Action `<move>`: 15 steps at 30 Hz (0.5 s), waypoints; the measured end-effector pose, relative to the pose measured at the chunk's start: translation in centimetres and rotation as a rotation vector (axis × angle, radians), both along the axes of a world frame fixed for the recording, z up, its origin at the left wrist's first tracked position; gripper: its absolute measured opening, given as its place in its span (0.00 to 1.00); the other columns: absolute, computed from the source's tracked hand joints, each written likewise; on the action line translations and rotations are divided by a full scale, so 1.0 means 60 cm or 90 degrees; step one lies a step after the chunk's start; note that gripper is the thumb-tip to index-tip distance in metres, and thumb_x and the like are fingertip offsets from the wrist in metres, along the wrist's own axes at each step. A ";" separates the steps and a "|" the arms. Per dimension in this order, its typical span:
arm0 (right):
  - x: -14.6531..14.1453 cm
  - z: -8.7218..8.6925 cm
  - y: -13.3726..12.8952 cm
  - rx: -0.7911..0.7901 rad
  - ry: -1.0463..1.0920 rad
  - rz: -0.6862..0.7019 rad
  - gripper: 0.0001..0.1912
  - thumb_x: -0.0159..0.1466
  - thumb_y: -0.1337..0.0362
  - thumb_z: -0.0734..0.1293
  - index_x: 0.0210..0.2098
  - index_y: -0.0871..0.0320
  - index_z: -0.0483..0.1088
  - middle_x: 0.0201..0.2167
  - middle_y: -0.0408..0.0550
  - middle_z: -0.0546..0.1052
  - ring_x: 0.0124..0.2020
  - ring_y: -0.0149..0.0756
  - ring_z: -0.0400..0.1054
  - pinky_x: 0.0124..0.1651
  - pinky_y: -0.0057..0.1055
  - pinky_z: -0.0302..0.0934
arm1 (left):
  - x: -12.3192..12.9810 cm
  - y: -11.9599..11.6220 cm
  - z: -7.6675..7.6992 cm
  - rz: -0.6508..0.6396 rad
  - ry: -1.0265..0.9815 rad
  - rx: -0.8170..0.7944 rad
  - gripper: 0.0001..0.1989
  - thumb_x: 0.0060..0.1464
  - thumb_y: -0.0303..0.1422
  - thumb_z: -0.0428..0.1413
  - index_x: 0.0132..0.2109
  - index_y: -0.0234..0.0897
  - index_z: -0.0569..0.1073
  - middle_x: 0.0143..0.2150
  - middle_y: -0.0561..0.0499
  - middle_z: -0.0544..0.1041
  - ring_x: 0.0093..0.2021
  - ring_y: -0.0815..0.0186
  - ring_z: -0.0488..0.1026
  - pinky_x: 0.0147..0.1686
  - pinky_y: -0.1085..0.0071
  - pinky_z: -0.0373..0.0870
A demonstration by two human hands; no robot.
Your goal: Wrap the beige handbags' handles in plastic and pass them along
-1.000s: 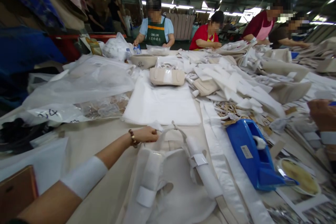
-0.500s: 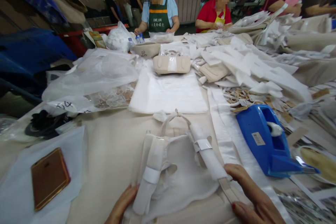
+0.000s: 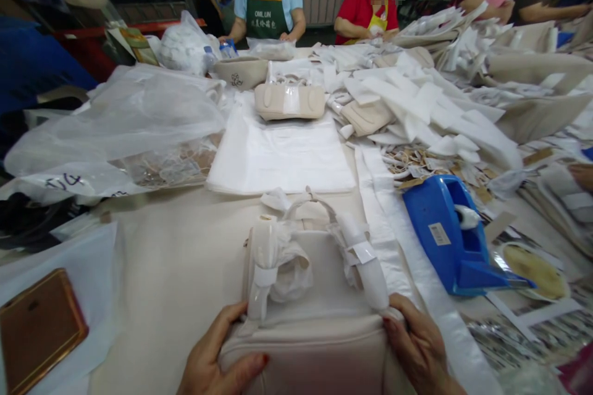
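A cream handbag (image 3: 315,352) stands before me at the bottom middle, its front panel facing me. White foam wrap (image 3: 373,278) is banded around its straps on both sides, and a thin handle (image 3: 308,200) arches up behind. My left hand (image 3: 227,352) grips the bag's left side, thumb on the front panel and fingers behind the edge. On the right side my right hand (image 3: 414,342) pinches the upper corner near the wrapped strap end. A translucent white sheet lies over the back part of the bag.
White sheets (image 3: 278,160) lie ahead with a small cream bag (image 3: 290,102) on them. A blue tape dispenser (image 3: 447,234) stands right, a phone (image 3: 41,327) lies left. Foam strips (image 3: 426,105) pile up at the right. Two people work across the table.
The bag's front panel has come up into view, facing me. My left hand has moved onto its left side, and my right hand has closed on the right corner. The view has shifted.
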State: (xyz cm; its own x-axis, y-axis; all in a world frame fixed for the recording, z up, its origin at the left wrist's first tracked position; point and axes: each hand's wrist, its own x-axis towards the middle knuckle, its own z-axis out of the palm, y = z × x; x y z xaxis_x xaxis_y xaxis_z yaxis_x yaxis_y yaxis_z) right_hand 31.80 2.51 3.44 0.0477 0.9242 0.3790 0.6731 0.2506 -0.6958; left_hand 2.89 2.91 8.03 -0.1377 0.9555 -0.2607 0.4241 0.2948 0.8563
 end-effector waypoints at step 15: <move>-0.025 -0.003 -0.003 -0.120 -0.193 -0.104 0.23 0.67 0.47 0.51 0.28 0.55 0.66 0.18 0.44 0.71 0.20 0.34 0.68 0.20 0.26 0.56 | -0.001 0.029 -0.042 -0.020 0.031 -0.162 0.23 0.42 0.54 0.55 0.37 0.41 0.72 0.29 0.57 0.76 0.32 0.64 0.73 0.31 0.76 0.68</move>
